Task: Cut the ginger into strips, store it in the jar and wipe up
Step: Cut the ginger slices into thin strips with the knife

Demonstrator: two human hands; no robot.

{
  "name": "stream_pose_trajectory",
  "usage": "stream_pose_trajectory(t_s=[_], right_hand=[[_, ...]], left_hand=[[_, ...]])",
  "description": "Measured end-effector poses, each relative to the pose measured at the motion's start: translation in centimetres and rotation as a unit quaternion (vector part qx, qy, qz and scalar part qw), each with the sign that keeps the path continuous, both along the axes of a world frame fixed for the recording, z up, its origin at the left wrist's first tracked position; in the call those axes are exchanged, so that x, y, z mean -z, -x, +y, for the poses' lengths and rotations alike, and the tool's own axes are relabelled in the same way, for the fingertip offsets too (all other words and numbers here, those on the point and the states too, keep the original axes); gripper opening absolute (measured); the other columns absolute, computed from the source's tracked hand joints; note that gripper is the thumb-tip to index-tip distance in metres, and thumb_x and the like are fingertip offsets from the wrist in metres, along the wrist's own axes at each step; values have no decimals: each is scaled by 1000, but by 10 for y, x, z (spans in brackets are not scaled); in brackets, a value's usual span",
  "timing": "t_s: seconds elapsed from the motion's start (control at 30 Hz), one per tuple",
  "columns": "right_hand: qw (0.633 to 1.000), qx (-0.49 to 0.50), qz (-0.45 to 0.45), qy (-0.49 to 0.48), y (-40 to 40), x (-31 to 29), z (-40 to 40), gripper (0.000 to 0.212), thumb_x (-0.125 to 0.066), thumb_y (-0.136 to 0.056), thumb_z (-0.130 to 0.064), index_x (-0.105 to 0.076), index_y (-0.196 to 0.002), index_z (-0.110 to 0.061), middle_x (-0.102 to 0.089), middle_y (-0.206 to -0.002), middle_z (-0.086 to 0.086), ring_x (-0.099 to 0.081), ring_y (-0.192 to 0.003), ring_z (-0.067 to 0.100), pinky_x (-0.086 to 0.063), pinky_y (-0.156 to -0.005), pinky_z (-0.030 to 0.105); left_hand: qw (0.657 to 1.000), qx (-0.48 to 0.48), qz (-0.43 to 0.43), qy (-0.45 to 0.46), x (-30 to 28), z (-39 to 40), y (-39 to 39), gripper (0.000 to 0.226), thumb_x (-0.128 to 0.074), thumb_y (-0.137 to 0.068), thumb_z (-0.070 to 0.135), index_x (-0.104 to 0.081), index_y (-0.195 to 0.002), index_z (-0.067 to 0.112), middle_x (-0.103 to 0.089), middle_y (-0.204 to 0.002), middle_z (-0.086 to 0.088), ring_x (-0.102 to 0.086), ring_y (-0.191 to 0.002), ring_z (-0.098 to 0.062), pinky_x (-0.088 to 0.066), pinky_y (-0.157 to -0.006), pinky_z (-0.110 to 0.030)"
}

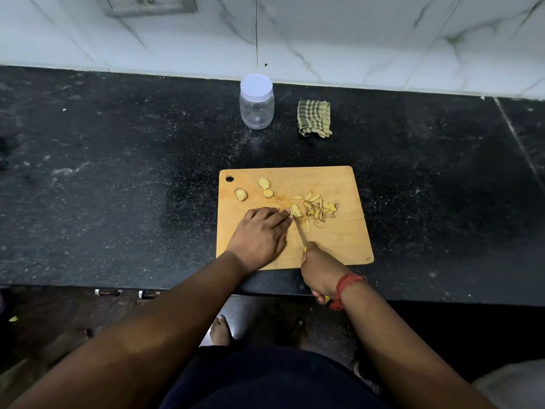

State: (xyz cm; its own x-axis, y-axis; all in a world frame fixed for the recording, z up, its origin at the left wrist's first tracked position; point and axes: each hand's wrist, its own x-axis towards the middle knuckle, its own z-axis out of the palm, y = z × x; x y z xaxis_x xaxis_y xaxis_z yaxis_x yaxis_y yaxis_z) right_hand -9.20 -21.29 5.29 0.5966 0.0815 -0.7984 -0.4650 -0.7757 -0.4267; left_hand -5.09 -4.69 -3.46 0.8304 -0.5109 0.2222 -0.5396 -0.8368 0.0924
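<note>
My left hand (259, 231) lies flat on the cutting board (348, 243), fingers straight and close together, their tips pressing the ginger slice (295, 214) I am cutting so it cannot slide. My right hand (320, 271) is wrapped around the yellow handle of the knife (301, 235), whose blade runs up to the slice just beside my left fingertips; I keep those tips back from the edge, I judge, to stay clear of it. The finished ginger strips (320, 208) sit in a loose pile just right of the blade, pushed aside to leave cutting room. Three uncut ginger chunks (267, 188) wait near the board's far left corner. Farther back on the black counter (118, 172), the clear plastic jar (256, 103) stands upright with its white lid on, empty, ready for the strips. The checked cloth (314, 118) lies folded beside it for wiping later. I can read no label or writing on anything.
</note>
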Motion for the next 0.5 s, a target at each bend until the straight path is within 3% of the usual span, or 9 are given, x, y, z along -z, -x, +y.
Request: stream_pose_trajectory(t_s=[0.13, 0.23, 0.5], right_hand=[[1000, 14, 17, -3, 13, -8, -11, 19, -26, -96, -9, -37, -110, -16, -52, -84, 10, -45, -50, 17, -37, -40, 20], [999, 25, -29, -13, 8, -19, -19, 15, -27, -98, -13, -41, -104, -17, -53, -83, 11, -46, -48, 17, -39, -40, 22], [998, 14, -60, 7, -13, -10, -14, 27, -28, -99, -13, -37, -124, -20, -54, -79, 10, -48, -46, 17, -40, -38, 21]], left_hand=[[1000, 0, 8, -1, 0, 0, 1, 44, -46, -99, 37, -64, -136, 20, -62, -138, 4, -56, -120, -23, -46, -92, -40], [1000, 6, 13, -6, 0, 1, 2, 45, -45, -99, 37, -62, -137, 19, -61, -139, 2, -56, -120, -25, -45, -93, -42], [998, -26, 45, -38, -11, -10, 3, 55, -39, -102, 47, -45, -149, 20, -47, -151, 3, -49, -120, -25, -38, -95, -45]])
